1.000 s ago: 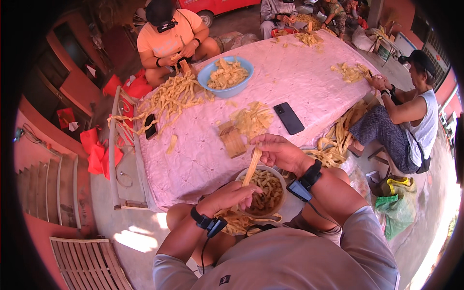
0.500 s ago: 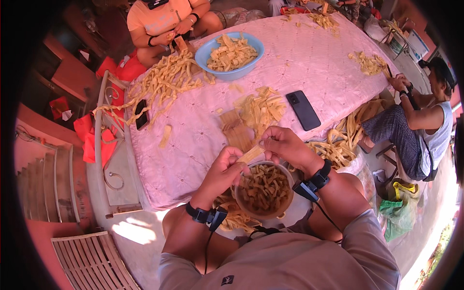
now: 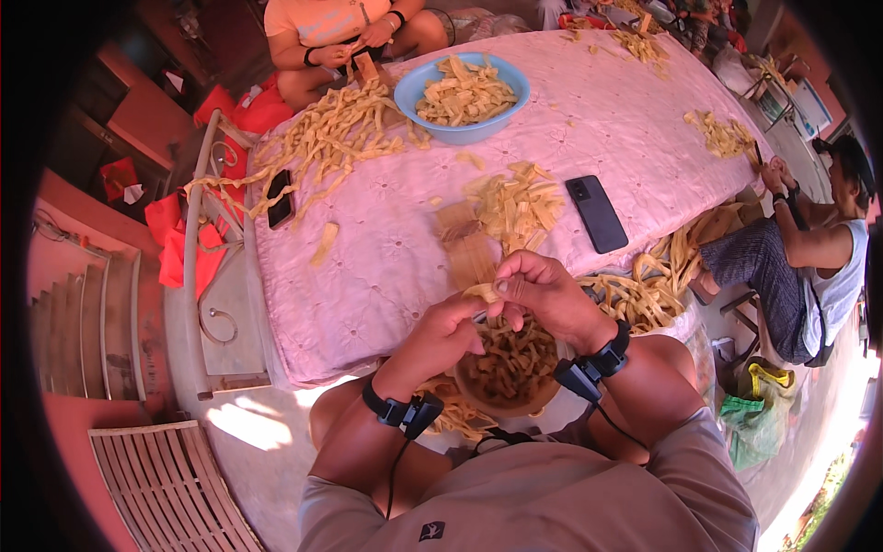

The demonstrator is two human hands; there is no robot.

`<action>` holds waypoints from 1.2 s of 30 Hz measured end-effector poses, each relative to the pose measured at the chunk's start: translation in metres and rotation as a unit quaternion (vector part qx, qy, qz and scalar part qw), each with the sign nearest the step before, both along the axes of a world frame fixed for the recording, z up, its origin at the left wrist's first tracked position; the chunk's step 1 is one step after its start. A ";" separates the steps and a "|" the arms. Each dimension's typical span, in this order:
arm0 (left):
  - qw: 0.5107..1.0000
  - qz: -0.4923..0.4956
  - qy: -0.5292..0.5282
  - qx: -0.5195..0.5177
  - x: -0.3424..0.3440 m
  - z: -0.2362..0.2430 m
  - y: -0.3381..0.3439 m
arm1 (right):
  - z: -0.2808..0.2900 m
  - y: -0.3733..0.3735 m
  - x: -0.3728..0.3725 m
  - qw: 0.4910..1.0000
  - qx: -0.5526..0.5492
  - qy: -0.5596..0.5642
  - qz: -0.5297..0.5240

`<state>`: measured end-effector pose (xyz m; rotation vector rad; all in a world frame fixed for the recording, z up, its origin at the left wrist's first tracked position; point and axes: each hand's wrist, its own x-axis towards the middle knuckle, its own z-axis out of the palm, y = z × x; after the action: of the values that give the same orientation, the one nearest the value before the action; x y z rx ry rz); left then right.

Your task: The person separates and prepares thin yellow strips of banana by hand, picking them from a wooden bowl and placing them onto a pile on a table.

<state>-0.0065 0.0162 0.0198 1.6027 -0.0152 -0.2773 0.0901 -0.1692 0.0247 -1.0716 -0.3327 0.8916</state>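
A short, flat, pale yellow strip (image 3: 482, 292) is bent between my hands, above the edge of a pink-padded bed. My left hand (image 3: 446, 333) has its fingertips on the strip's left part, and my right hand (image 3: 544, 293) pinches its right end. Just below them, between my knees, a round bowl (image 3: 506, 403) holds many short brownish-yellow pieces; my hands hide part of its rim. Beyond my fingers lie a flat tan board (image 3: 471, 261) and a loose heap of pale strips (image 3: 520, 210). What exactly the strips are made of I cannot tell.
A black phone (image 3: 597, 213) lies right of the heap, another phone (image 3: 280, 199) at the left edge. A blue basin (image 3: 464, 133) of strips stands farther back, beside long tangled strips (image 3: 331, 138). One person (image 3: 322, 23) sits beyond; another (image 3: 819, 239) works at the right.
The strip, stretched flat between my hands before, is now bent and mostly covered by my fingers. My hands have come closer together, and the view has shifted slightly.
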 end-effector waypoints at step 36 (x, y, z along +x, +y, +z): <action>0.991 -0.016 -0.107 -0.081 -0.004 -0.002 0.013 | -0.011 0.010 -0.009 0.978 -0.036 0.184 0.090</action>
<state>-0.0107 0.0295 0.0174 1.4640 -0.2239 -0.1252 0.0814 -0.1588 0.0139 -0.9276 -0.0888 1.2497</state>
